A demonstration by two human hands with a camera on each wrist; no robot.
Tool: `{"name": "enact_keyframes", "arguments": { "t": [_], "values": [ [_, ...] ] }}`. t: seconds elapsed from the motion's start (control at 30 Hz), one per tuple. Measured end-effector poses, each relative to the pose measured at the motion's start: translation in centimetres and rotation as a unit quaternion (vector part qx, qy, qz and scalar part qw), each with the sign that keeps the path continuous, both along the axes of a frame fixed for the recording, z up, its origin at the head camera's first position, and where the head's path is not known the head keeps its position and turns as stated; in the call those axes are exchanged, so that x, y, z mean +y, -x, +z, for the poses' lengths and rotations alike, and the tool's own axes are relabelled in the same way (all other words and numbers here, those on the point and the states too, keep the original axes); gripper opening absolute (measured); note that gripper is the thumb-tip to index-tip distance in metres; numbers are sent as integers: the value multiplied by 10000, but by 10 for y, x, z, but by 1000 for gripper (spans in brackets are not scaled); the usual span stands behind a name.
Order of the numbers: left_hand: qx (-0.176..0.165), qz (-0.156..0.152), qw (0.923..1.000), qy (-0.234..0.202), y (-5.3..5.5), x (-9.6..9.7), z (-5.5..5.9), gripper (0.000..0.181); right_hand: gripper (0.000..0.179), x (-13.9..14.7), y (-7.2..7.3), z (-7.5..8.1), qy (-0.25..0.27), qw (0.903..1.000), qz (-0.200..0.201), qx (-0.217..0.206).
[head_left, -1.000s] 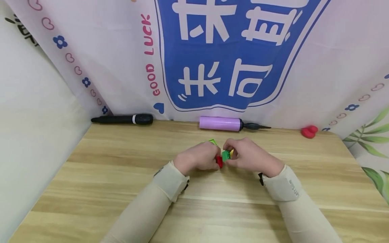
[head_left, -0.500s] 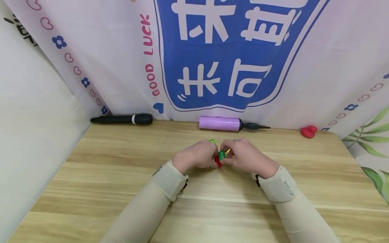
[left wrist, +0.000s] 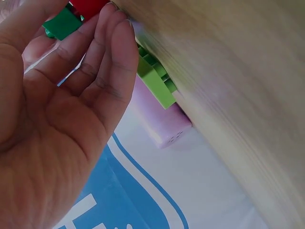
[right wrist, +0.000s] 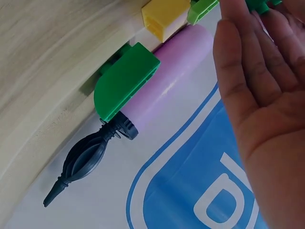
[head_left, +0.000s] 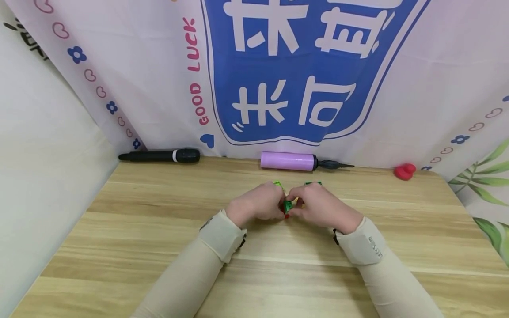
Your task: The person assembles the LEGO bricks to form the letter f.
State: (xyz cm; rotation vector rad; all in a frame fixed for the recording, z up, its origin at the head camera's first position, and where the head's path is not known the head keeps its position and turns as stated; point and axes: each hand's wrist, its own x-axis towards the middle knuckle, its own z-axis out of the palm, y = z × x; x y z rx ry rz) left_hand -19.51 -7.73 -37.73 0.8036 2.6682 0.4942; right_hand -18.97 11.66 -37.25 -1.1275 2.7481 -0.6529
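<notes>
In the head view my left hand (head_left: pixel 257 202) holds a red toy building block (head_left: pixel 286 216), mostly hidden by the fingers. The left wrist view shows part of that red block (left wrist: pixel 88 6) beside a small green building block (left wrist: pixel 63 24). My right hand (head_left: pixel 324 207) pinches the green block (head_left: pixel 288 206) between thumb and fingers, right against the red one. Whether the two are joined I cannot tell. Beyond the hands lie a light green block (left wrist: pixel 157 83), a yellow block (right wrist: pixel 164 18) and a dark green block with a rounded end (right wrist: pixel 126 81).
A purple hand pump (head_left: pixel 287 161) with a black nozzle lies along the back of the wooden table (head_left: pixel 262 282). To its left is a black rod-shaped object (head_left: pixel 155 156) with a white ring. A red rounded object (head_left: pixel 404 172) sits at the back right, before a printed cloth (head_left: pixel 159 88).
My right hand has moved left, bringing the green block up against the red block. The left hand has barely shifted. The dark green block behind the right hand has come into sight.
</notes>
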Motion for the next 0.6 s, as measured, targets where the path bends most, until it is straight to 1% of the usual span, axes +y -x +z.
{"name": "enact_keyframes", "arguments": {
  "t": [0.13, 0.43, 0.6],
  "values": [
    [-6, 16, 10000, -13, 0, 0, 0, 22, 13, 1, 0, 1, 30, 10000, 48, 5],
    [-94, 106, 9999, 5, 0, 0, 0, 21, 17, -1, -1, 1, 48, 9996, 104, 271],
    [-53, 73, 10000, -14, 1, 0, -1, 22, 19, 0, -2, 0, 47, 9996, 93, 255]
  ]
}}
